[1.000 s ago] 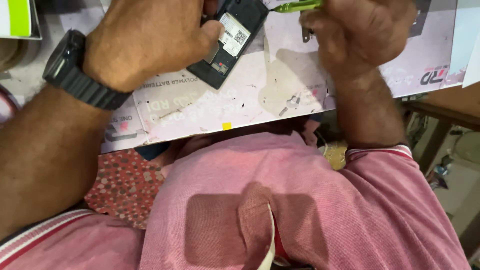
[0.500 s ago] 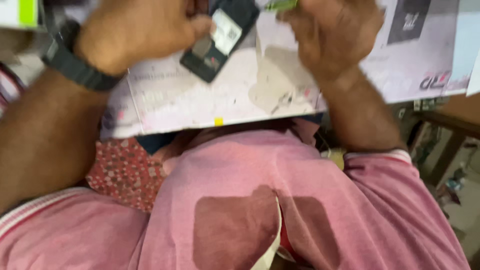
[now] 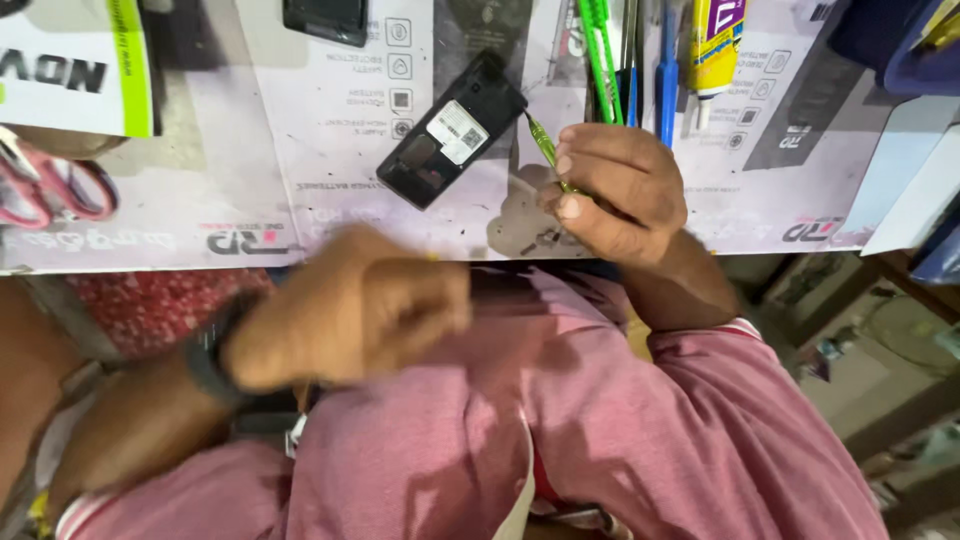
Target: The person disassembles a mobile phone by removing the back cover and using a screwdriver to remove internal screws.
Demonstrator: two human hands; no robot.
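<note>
Printed poster-covered bench [image 3: 300,200] under black phone [image 3: 450,130]; right hand [image 3: 610,190] pinched green screwdriver [image 3: 545,150]; left hand [image 3: 350,310] blurred, grip indiscernible.

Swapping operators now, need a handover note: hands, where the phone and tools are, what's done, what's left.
Right hand: holds a thin green screwdriver, tip at the right edge of the phone.
Left hand: off the bench, blurred, above the lap; whether it holds anything cannot be told.
Black phone: lies back-up and tilted on the printed bench mat, free of both hands, back cover off, labelled battery bay exposed.
Nearby: more green and blue tools and a glue tube beyond the right hand; scissors at far left.
Done: cover off. Left: the work inside; the phone is open.
</note>
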